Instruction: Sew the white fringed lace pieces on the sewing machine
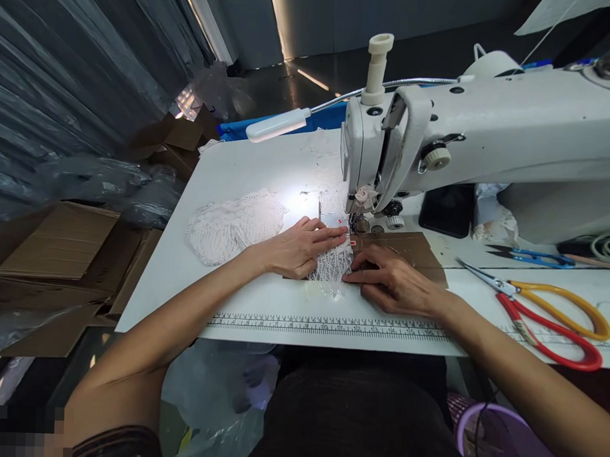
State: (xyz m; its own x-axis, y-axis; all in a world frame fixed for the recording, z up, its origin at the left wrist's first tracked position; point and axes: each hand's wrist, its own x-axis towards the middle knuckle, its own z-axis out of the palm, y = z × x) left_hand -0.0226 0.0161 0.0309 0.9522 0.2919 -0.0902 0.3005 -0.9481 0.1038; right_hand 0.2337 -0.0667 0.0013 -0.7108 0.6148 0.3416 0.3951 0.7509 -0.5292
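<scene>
White lace (332, 264), 1 side under left hand (302, 247), 1 at right hand (394, 281)

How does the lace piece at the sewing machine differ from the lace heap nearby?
The lace piece is partly under the left hand, while the lace heap lies farther left. The lace piece shows as a narrow patch; the lace heap spreads wider. Both look white.

Scissors (508, 287): one red handle, one orange, blades pointing left
Snips (544, 255): blue-handled, lying just beyond the scissors
Black slab (446, 210): flat, beside a crumpled white bundle (495, 225)
Cardboard boxes (59, 240): stacked at left, clear plastic (101, 181) heaped behind
Curtain (90, 68): grey, hanging in folds, upper left
Basket (459, 408): purple, lower right
</scene>
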